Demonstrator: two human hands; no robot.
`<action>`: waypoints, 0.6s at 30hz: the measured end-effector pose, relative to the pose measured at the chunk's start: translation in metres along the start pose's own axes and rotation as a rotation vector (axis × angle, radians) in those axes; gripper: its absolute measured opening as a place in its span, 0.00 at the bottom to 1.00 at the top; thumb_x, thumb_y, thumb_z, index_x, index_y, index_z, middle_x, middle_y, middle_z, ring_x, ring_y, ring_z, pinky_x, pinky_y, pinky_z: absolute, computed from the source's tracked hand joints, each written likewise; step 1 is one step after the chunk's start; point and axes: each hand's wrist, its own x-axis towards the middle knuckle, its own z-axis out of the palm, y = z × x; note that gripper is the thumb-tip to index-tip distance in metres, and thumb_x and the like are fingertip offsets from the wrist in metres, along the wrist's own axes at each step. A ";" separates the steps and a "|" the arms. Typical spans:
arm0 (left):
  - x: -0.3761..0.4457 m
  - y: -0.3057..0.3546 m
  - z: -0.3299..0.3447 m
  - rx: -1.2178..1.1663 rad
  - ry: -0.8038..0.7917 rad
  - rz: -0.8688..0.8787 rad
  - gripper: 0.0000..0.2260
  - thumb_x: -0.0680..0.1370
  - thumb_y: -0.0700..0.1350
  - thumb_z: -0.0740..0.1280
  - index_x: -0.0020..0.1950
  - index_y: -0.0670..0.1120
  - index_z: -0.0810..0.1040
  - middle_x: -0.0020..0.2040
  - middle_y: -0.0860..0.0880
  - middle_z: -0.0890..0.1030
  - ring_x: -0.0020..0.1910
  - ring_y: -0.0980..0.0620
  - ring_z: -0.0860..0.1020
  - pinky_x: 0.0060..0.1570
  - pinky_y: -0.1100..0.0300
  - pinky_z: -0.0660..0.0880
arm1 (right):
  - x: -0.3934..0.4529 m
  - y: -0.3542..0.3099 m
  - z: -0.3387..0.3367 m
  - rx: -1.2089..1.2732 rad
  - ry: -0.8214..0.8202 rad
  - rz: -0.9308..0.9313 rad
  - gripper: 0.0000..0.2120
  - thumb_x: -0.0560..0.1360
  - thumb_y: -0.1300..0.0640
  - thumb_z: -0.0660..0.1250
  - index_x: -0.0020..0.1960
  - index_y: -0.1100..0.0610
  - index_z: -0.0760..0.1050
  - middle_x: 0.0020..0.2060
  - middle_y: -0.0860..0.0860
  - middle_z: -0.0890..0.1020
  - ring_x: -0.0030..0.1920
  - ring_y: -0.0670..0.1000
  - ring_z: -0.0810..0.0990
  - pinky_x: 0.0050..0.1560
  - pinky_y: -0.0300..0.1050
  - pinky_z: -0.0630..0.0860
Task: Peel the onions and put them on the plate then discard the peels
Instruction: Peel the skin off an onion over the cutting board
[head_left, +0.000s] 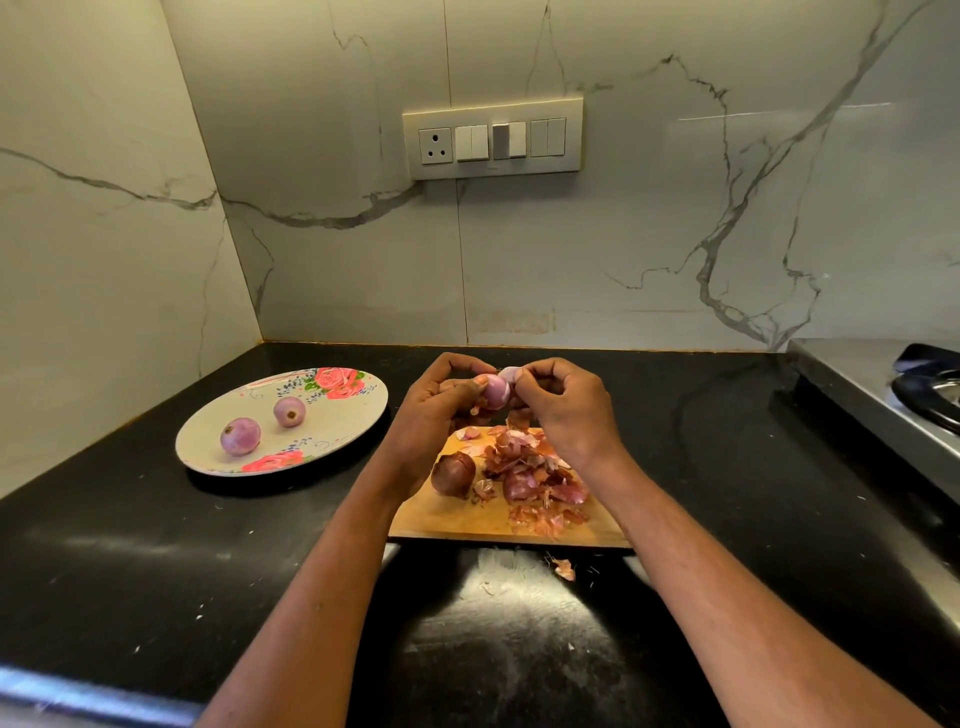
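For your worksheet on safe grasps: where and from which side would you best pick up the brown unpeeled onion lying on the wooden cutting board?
Grip the brown unpeeled onion around its rounded middle, coming from above and its left. It lies on the wooden cutting board, and the pile of loose peels crowds its right side, while its left is probably open.

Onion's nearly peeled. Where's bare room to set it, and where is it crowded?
The plate has bare surface right of its two peeled onions. Bare counter lies in front of the plate, and between the cutting board and stove. The board is crowded: a peel pile and an unpeeled onion.
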 end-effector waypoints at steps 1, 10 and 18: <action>0.000 0.000 0.000 -0.010 0.001 0.002 0.06 0.83 0.43 0.63 0.56 0.50 0.78 0.54 0.50 0.81 0.56 0.46 0.82 0.57 0.52 0.81 | -0.001 -0.001 0.001 0.055 -0.012 0.041 0.08 0.78 0.53 0.71 0.52 0.56 0.82 0.42 0.50 0.85 0.42 0.47 0.85 0.42 0.40 0.83; 0.000 0.002 -0.002 -0.024 0.011 0.016 0.07 0.83 0.41 0.62 0.55 0.49 0.78 0.57 0.49 0.79 0.56 0.48 0.80 0.50 0.59 0.79 | -0.003 -0.008 0.001 0.265 -0.115 0.199 0.08 0.80 0.57 0.68 0.57 0.59 0.81 0.47 0.54 0.86 0.44 0.48 0.86 0.44 0.39 0.82; 0.000 0.001 0.000 0.071 0.062 0.049 0.19 0.71 0.55 0.72 0.59 0.50 0.77 0.56 0.47 0.81 0.56 0.50 0.81 0.55 0.55 0.81 | -0.004 -0.008 0.001 0.195 -0.114 0.124 0.09 0.80 0.55 0.69 0.57 0.59 0.81 0.45 0.53 0.86 0.45 0.48 0.86 0.42 0.40 0.82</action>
